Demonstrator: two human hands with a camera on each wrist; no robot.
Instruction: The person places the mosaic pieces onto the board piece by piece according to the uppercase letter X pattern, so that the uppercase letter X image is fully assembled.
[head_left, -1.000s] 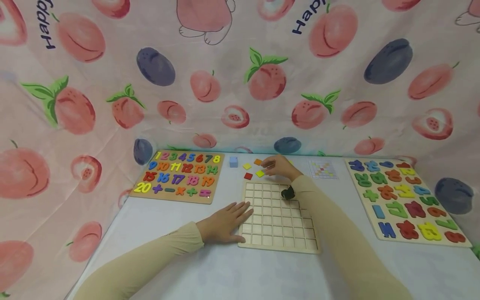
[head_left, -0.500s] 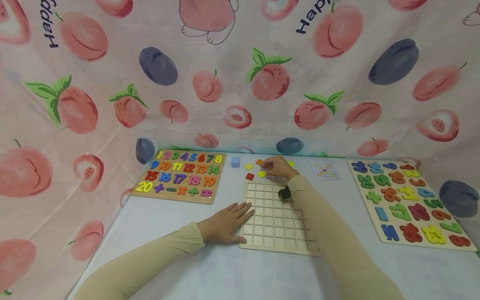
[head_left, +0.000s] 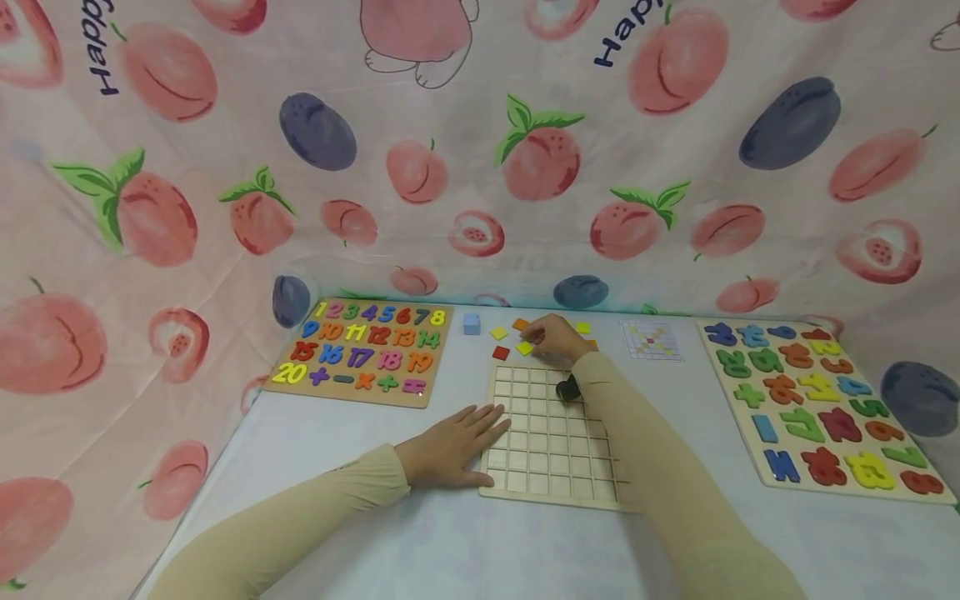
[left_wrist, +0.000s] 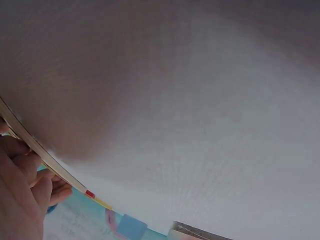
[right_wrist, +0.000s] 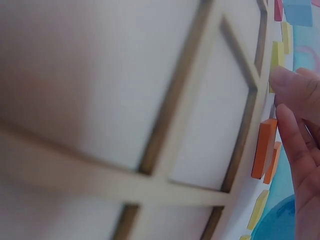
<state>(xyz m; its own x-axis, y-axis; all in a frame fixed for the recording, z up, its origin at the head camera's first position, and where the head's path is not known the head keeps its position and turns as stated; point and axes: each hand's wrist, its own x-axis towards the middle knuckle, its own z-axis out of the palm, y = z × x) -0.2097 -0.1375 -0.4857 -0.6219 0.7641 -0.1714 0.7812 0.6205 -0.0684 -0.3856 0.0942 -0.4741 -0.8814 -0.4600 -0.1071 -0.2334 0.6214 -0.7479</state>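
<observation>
While the left hand lay flat with fingers spread against the near left edge of the wooden grid board, it looked like it was just there to pin the board so it wouldn't skid on the bench. It held nothing, only rested half on the bench and half on the frame.

The right hand was reached out past the far edge of the board, down among the loose colour tiles. Its fingers were bent over the tiles, right beside a yellow tile, and the wrist view showed the fingertips next to an orange tile standing on edge against the board's rim. Whether it had actually pinched one, I honestly couldn't tell, since the fingers hid the contact.

Other loose bits nearby: a red tile, another yellow tile and a small blue cube. All the grid cells I could see were unfilled. A pattern card sat just right of the tiles, probably kept close for reference. Number puzzle on the left, letter puzzle on the right, both well apart from the hands.
</observation>
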